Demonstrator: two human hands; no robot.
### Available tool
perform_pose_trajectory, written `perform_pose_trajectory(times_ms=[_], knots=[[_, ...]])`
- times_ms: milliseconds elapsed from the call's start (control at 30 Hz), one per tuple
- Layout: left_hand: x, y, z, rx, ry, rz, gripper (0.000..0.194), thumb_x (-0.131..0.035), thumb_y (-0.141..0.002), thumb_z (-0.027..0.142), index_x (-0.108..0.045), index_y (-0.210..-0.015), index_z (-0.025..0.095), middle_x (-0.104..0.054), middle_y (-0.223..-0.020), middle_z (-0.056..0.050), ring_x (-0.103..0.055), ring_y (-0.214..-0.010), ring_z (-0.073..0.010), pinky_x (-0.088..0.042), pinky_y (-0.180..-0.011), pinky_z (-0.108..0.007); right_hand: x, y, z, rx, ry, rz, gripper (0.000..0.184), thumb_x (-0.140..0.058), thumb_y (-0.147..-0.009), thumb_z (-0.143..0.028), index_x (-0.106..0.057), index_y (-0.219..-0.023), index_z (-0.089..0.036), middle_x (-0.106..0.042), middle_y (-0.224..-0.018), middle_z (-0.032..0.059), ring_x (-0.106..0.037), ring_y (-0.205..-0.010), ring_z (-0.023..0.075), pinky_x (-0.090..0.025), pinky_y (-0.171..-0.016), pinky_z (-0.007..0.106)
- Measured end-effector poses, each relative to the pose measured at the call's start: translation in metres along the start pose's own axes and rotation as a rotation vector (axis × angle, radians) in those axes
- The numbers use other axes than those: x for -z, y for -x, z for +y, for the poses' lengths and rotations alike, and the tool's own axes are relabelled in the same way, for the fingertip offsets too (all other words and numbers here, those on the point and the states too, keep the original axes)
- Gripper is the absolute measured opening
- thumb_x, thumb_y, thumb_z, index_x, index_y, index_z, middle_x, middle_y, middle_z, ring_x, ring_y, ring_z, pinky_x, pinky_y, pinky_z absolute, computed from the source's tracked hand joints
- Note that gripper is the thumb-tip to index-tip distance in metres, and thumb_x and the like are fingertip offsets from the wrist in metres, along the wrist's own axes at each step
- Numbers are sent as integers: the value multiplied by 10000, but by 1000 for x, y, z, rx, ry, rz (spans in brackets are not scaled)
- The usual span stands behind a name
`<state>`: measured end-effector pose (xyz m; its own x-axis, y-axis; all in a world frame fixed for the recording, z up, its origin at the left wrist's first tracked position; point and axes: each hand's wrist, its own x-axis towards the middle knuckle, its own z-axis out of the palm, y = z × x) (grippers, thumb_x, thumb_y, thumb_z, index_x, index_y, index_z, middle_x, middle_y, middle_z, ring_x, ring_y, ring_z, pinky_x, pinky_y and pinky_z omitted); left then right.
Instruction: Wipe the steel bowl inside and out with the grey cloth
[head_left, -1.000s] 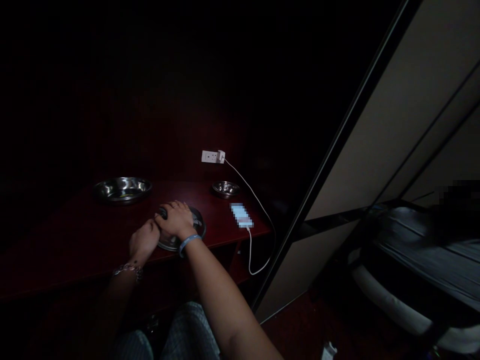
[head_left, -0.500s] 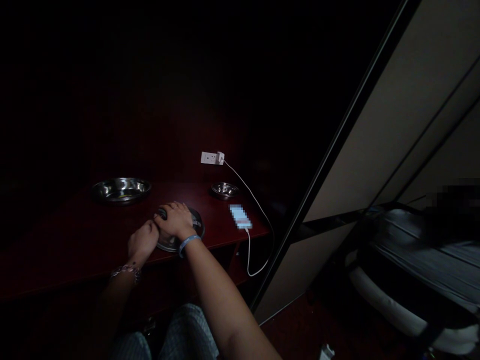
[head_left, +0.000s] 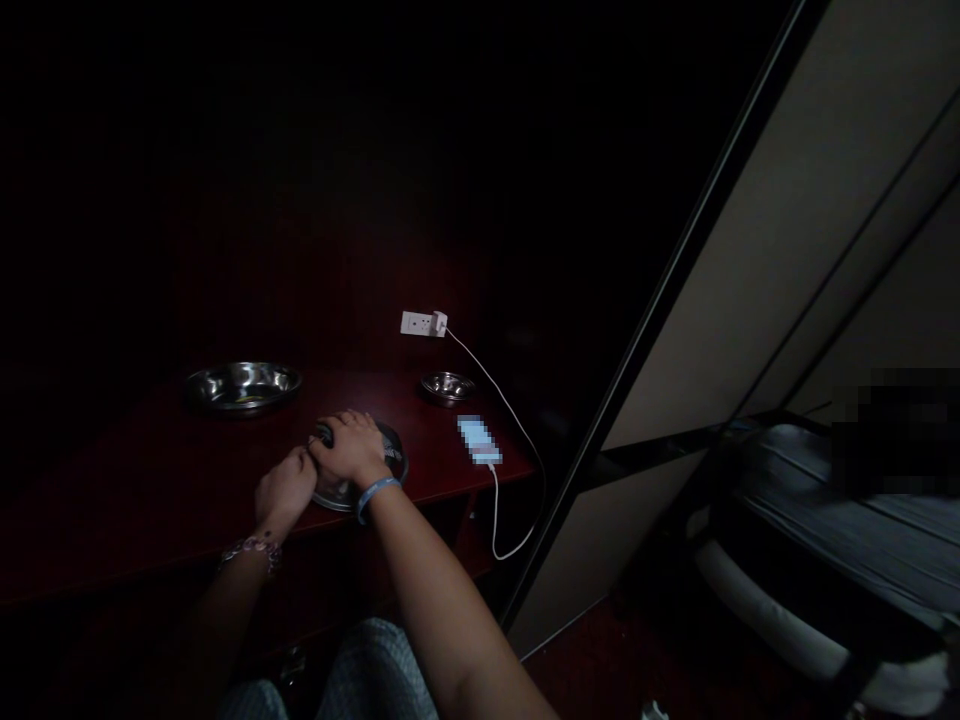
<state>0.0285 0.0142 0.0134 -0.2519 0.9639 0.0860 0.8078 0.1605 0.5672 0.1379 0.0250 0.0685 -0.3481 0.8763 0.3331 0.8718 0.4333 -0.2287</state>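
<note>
Presently, both hands work at a round dish (head_left: 335, 496) that lies near the front edge of a dark red table (head_left: 424, 475). The right hand (head_left: 351, 447) lies palm down over the dish, presumably to steady or press it from above; whether its fingers grip anything beneath cannot be determined. The left hand (head_left: 287, 487) is curled at the dish's left side, against the right thumb, probably to brace that side; its fingertips are hidden, so its grasp cannot be confirmed. A steel basin (head_left: 244, 407) and a small steel bowl (head_left: 448, 389) stand farther back, likely to keep the front area free. A phone (head_left: 478, 440) lies to the right, apparently placed there so that its white cable (head_left: 493, 375) reaches the wall socket (head_left: 416, 323).
</note>
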Motion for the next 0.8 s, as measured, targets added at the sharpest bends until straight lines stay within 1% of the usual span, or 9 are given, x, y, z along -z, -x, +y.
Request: perform_pose_trajectory(times_ms=[133, 267, 400, 500, 633, 800], knots=[[-1, -1, -1, -4, 18, -1, 504, -212, -970, 342, -643, -1151, 153, -732, -1018, -202, -701, -909, -322, -478, -704, -355, 0, 0, 0, 3, -3, 1, 431, -491, -959, -468, -591, -1306, -233, -585, -1382, 61, -452, -1334, 219, -287, -1164, 399], [-1, -1, -2, 3, 15, -8, 492, -220, -972, 345, -637, -1162, 165, -732, -1022, -190, -702, -887, -315, -472, -690, -348, -1, 0, 0, 4, 10, 16, 425, -486, -959, -471, -596, -1297, -238, -596, -1365, 58, -459, -1327, 217, -279, -1167, 397], [0, -1, -1, 16, -6, -11, 492, -223, -976, 341, -639, -1159, 153, -729, -1025, -201, -703, -884, -314, -471, -692, -349, -1, -1, 0, 2, 7, 11, 418, -493, -955, -481, -604, -1283, -247, -609, -1346, 52, -473, -1316, 216, -290, -1162, 397], [2, 0, 0, 6, -8, -13, 498, -214, -980, 333, -640, -1157, 147, -726, -1038, -210, -702, -890, -319, -473, -699, -357, -2, -1, 0, 1, 7, 15, 422, -500, -952, -480, -598, -1291, -248, -602, -1355, 53, -462, -1326, 213, -289, -1163, 395], [4, 2, 2, 24, -31, -23, 487, -225, -982, 343, -633, -1171, 153, -727, -1042, -201, -702, -900, -317, -479, -712, -358, -1, -1, 0, 1, -6, 3, 426, -501, -952, -474, -592, -1300, -246, -596, -1364, 54, -454, -1334, 213, -281, -1170, 398], [6, 4, 3, 21, -17, -50, 513, -191, -985, 344, -626, -1176, 149, -714, -1094, -208, -692, -964, -330, -483, -740, -372, 0, 1, 0, 4, -18, 21, 425, -501, -954, -468, -595, -1295, -231, -596, -1365, 60, -451, -1334, 220, -283, -1170, 411]])
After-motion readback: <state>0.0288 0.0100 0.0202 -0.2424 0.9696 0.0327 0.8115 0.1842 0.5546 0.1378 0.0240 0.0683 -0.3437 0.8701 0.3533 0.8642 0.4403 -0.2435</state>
